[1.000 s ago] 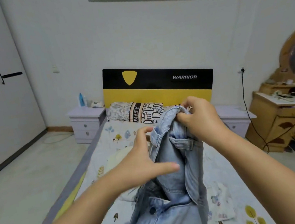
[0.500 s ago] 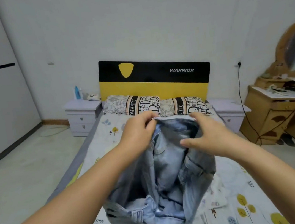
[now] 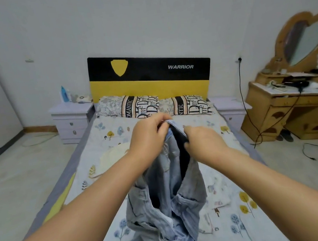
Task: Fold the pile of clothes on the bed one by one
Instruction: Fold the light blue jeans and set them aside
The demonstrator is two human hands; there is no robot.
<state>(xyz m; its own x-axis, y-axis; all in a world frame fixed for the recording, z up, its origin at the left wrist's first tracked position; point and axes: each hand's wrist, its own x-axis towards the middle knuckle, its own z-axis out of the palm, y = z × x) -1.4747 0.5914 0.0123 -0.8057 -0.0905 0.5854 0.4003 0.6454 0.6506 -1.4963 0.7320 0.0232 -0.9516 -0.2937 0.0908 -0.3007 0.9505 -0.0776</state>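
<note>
Hands closer now, left hand, right hand pinching jeans hem

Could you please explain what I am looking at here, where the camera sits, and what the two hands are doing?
There is no machine here: a person wears one wide-angle camera on the head, looking forward and down, so the two bare arms are their own. The left hand and the right hand both pinch the upper edge of a pale blue denim garment, which hangs crumpled from them over the bed with the flower-printed sheet. On the sheet lie a cream cloth to the left and a white patterned cloth to the right, probably more laundry. Two lettered pillows lie against the black and yellow headboard.
</note>
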